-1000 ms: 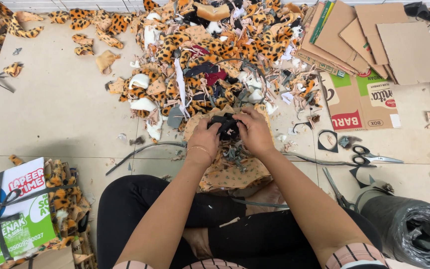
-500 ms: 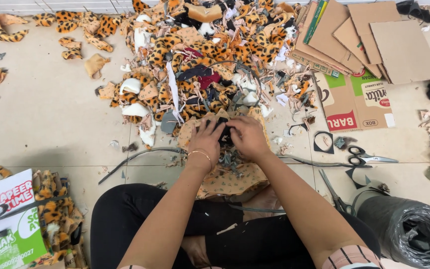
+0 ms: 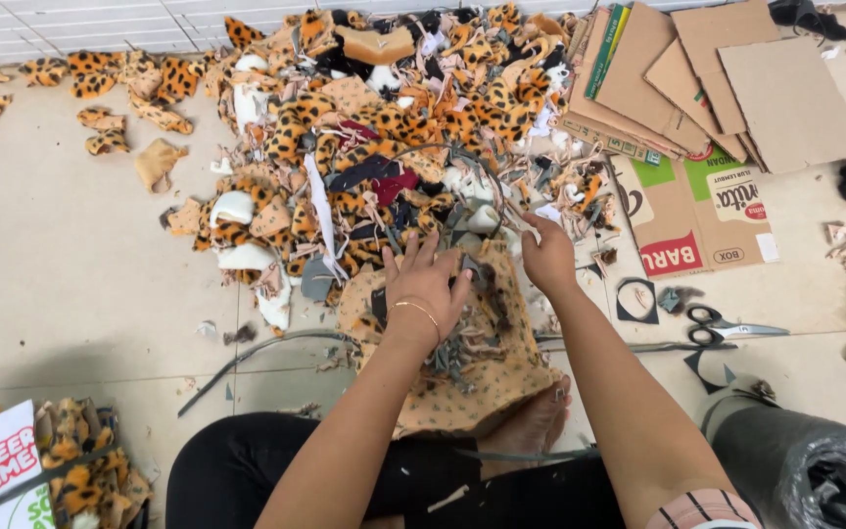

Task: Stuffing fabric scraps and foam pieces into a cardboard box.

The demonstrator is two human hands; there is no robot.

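Both hands have let go of the dark scrap and pushed forward into the mess! The scrap pile (image 3: 374, 147) of leopard-print offcuts spreads across the floor ahead. The tan cloth (image 3: 482, 382) lies just before the knees. Left hand (image 3: 426, 284) presses flat there, fingers splayed wide. Right hand (image 3: 547, 257) reaches the pile's edge, fingers loosely together, holding nothing. Scissors (image 3: 727, 323) lie well apart, right.

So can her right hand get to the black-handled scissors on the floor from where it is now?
Probably yes: the right hand is empty, and the scissors lie uncovered on the tile to its right, with only small scraps between them.
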